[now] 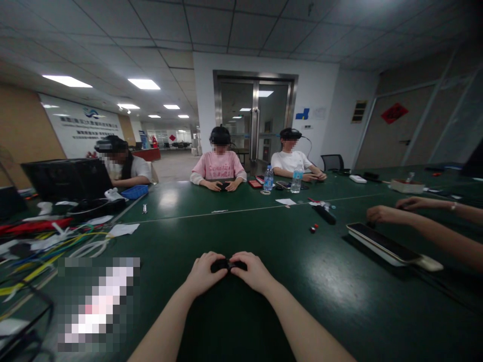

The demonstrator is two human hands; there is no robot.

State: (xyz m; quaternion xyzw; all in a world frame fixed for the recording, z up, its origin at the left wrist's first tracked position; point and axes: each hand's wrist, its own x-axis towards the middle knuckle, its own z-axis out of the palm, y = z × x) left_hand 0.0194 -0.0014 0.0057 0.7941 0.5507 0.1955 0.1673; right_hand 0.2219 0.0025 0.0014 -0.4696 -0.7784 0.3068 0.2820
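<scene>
Both of my hands meet over the green table, wrapped round a small black object (228, 264) whose kind I cannot make out. My left hand (203, 273) closes on its left end, with the thumb along the near side. On the right end, my right hand (252, 271) grips in the same way, and the two thumb tips nearly touch at the middle. My fingers cover much of the object. It is at or just above the tabletop; I cannot tell which.
Cables (41, 261) and papers crowd the left. A phone on a white block (383, 246) lies right, near another person's hands (388, 215). Water bottles (296, 180) and a black-handled item (325, 213) stand or lie farther back. Several people wearing headsets sit around the green table (320, 311).
</scene>
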